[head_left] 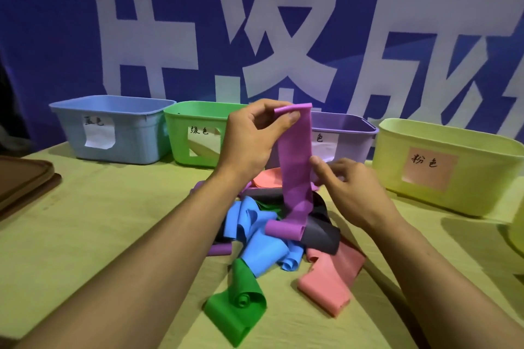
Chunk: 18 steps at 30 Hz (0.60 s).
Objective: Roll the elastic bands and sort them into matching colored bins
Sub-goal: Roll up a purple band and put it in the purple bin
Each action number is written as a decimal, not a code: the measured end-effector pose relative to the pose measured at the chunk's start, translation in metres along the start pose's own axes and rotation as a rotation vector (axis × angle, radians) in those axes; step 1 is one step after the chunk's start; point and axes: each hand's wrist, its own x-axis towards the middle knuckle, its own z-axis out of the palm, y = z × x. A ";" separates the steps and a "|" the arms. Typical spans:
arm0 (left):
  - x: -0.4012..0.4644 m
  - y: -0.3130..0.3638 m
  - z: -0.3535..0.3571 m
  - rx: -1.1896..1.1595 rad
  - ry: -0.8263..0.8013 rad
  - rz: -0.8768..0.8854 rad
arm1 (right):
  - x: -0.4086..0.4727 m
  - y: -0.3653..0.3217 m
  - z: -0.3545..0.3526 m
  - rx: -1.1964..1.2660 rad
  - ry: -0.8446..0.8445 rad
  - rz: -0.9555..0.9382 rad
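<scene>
A person's left hand [252, 136] pinches the top end of a purple elastic band [295, 167] at centre frame, lifting it so it hangs upright, its lower end curled on a heap of bands [283, 238] (blue, green, pink, dark and purple) on the yellow-green tablecloth [113, 221]. The right hand [348, 187], fingers curled, touches the strip's right edge at mid-height. Behind, left to right across the frame, stand a blue bin [113, 127], a green bin [195, 133], a purple bin [346, 133] and a pale yellow bin [448, 167] with a pink label. A brown tray [22, 178] sits at the left edge.
</scene>
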 end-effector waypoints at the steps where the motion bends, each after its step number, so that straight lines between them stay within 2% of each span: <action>1: 0.000 0.002 0.001 -0.005 -0.006 0.009 | 0.000 -0.001 0.002 0.039 0.002 -0.002; 3: 0.003 0.006 0.002 -0.001 -0.010 0.020 | -0.003 -0.006 0.003 0.101 0.027 -0.028; 6: 0.009 0.014 0.002 0.010 -0.020 0.028 | -0.011 -0.020 -0.013 0.231 0.153 -0.217; 7: 0.010 0.016 0.002 0.015 -0.024 0.028 | -0.015 -0.026 -0.022 0.277 0.068 -0.279; 8: 0.011 0.018 0.002 0.018 -0.029 0.025 | -0.018 -0.034 -0.031 0.273 -0.104 -0.316; 10: 0.013 0.020 0.003 0.042 -0.046 0.019 | -0.022 -0.046 -0.038 0.031 -0.469 -0.326; 12: 0.013 0.024 0.004 0.062 -0.059 0.012 | -0.025 -0.050 -0.031 -0.219 -0.593 -0.362; 15: 0.014 0.027 0.007 0.070 -0.062 -0.018 | -0.029 -0.053 -0.021 -0.310 -0.570 -0.424; 18: 0.016 0.032 0.010 0.064 -0.051 -0.041 | -0.035 -0.056 -0.031 -0.285 -0.461 -0.431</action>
